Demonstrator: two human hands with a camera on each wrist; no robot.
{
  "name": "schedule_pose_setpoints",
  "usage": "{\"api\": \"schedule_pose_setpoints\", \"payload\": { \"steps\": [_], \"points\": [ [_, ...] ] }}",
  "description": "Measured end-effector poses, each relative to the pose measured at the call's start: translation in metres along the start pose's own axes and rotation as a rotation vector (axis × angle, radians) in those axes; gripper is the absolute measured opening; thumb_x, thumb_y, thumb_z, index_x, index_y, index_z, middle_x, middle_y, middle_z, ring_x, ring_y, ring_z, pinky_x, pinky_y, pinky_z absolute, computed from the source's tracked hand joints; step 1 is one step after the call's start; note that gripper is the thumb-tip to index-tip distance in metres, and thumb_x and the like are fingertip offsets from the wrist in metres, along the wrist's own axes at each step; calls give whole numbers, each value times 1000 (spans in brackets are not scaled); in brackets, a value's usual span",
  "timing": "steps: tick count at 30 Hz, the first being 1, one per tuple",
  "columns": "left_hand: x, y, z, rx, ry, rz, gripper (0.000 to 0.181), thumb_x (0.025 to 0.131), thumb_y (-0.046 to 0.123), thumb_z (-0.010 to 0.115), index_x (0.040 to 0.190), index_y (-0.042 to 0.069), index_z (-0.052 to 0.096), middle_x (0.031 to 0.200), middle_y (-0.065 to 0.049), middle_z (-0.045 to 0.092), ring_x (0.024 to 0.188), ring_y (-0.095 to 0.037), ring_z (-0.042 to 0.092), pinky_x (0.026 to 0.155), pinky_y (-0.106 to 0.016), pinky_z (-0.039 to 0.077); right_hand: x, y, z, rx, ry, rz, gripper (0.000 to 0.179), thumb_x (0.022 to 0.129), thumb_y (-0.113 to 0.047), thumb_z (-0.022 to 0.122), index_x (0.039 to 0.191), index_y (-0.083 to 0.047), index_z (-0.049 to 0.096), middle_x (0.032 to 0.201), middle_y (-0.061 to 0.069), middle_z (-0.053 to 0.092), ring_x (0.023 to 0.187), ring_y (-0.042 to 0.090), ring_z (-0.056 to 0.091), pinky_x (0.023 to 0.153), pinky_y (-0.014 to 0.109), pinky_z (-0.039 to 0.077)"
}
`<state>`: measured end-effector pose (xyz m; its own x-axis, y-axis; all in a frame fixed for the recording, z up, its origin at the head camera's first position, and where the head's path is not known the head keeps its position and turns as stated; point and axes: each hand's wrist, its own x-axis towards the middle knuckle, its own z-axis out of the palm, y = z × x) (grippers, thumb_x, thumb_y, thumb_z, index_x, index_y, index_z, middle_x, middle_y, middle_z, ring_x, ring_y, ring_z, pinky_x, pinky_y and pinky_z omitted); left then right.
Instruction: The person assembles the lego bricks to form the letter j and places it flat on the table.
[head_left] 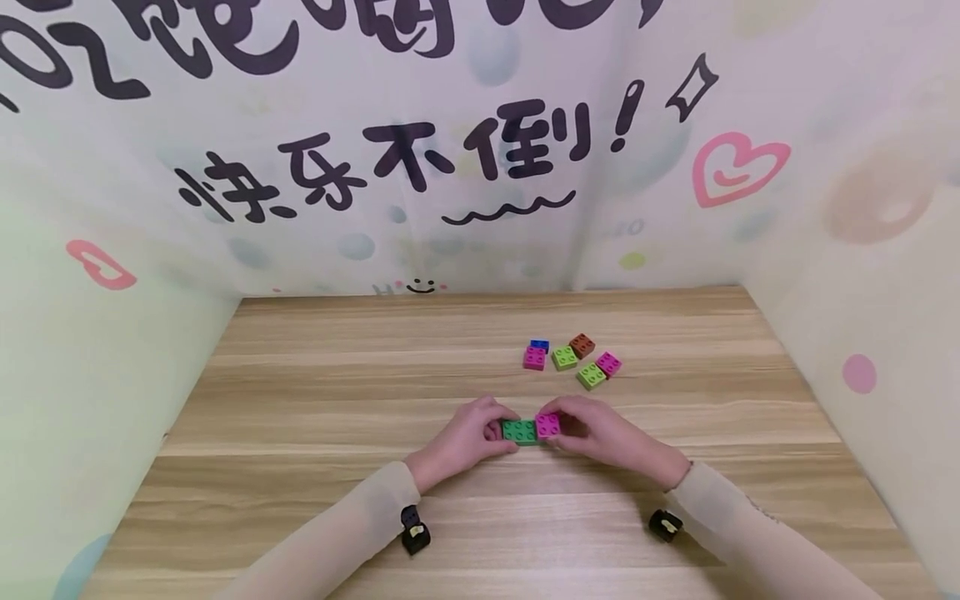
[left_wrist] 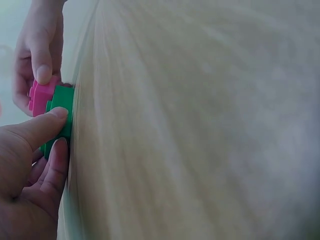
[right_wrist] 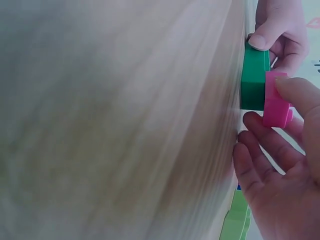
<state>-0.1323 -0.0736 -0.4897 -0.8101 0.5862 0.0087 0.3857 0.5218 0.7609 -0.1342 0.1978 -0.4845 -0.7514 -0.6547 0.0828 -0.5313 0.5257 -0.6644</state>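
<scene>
A long green building brick [head_left: 517, 431] sits low at the middle of the wooden table [head_left: 337, 367]. My left hand [head_left: 465, 443] pinches its left part between thumb and fingers. A square pink brick [head_left: 548, 426] lies over the green one's right end, studs up. Thumb and fingers of my right hand [head_left: 603, 440] grip the pink brick from the right. In the right wrist view, the pink brick [right_wrist: 276, 100] sits against the stud side of the green brick [right_wrist: 254, 75] and juts a little past its end. The other fingers of my right hand spread near the tabletop.
Farther back lie a blue brick [head_left: 539, 343] by a pink brick [head_left: 534, 359], a lime brick [head_left: 564, 358] by a brown brick [head_left: 581, 345], and another lime brick [head_left: 591, 376] by another pink brick [head_left: 608, 363]. A printed wall covering [head_left: 360, 250] borders the table.
</scene>
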Motion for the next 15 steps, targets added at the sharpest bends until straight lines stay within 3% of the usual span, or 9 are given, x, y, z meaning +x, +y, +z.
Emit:
{"api": "schedule_pose_setpoints", "payload": {
  "steps": [10,15],
  "points": [
    [4,1,4,-9,-13,10,39,91,21,83,124,4,72,98,1,58,80,-5,55,71,-21,50,3,0,4,-11,-18,55,30,96,-28,78,121,-16,67,110,-7,66,98,9,59,86,31,54],
    [7,-5,1,-82,-28,27,40,89,21,84,124,4,73,100,-1,65,81,-5,60,74,-22,54,4,-1,4,-4,-29,70,28,96,-26,78,119,-16,67,108,-7,65,95,8,59,84,29,54]
  ]
}}
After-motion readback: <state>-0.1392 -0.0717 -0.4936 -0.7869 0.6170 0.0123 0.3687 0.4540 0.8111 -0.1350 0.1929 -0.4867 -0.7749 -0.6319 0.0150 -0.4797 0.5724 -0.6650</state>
